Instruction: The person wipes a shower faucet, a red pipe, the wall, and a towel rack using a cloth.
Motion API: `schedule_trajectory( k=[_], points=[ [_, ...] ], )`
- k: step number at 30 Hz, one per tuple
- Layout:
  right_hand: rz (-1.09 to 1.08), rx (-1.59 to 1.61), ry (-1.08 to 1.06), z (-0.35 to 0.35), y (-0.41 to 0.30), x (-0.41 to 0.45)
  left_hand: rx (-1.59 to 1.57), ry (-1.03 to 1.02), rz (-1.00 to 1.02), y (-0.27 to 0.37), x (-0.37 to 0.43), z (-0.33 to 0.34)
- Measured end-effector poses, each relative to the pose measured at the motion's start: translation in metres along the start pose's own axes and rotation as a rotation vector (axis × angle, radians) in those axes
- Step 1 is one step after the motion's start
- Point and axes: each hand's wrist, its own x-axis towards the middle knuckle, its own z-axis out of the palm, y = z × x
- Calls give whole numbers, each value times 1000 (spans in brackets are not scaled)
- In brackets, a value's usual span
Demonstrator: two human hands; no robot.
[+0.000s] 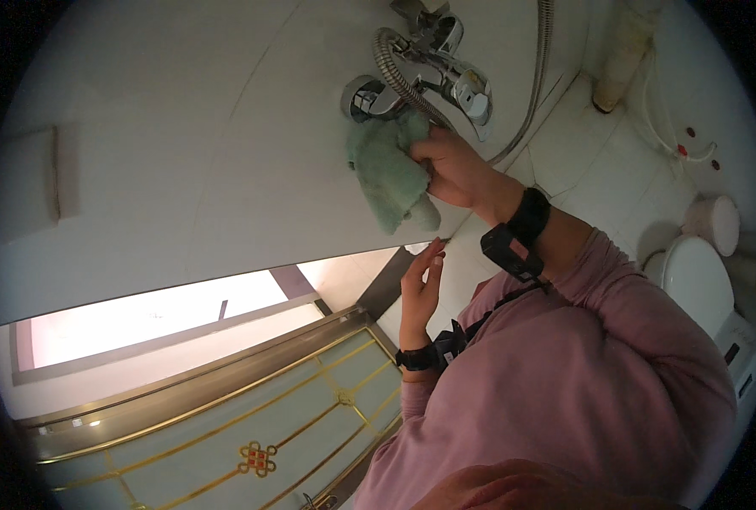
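Note:
My right hand (457,167) grips a green fluffy cloth (387,175), bunched up with its lower end hanging loose. The cloth's upper edge touches or lies just beside the round chrome wall flange (360,99) of a shower mixer tap (445,70). A flexible metal shower hose (395,73) loops in front of the tap, close to my right fingers. Lower down, my left hand (421,290) is raised with nothing in it, its thumb apart from the fingers. Part of the flange and my right fingertips are hidden by the cloth and hose.
The pale wall (225,140) carries a box-like white fitting (27,185) at left. A glazed door (212,440) with gold trim stands open-sided below a bright doorway (161,319). At right are a white toilet (696,280), a pinkish bin (712,223), a pipe (623,70) and tiled floor (582,153).

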Motion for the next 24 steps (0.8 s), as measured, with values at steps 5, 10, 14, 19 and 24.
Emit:
schedule_trajectory(
  k=[5, 10, 14, 19, 24],
  points=[
    [17, -92, 389, 30, 9, 2, 70, 10, -41, 2, -2, -6],
    [-32, 113, 535, 28, 4, -4, 17, 17, -56, 1, -2, -2],
    [-161, 238, 249, 13, 6, -5, 40, 14, -53, 2, -3, 1],
    [-36, 460, 136, 9, -3, -9, 30, 29, -66, 2, -5, 1],
    [-50, 310, -88, -16, 6, 5, 72, 29, -57, -4, -12, 0]
  ],
)
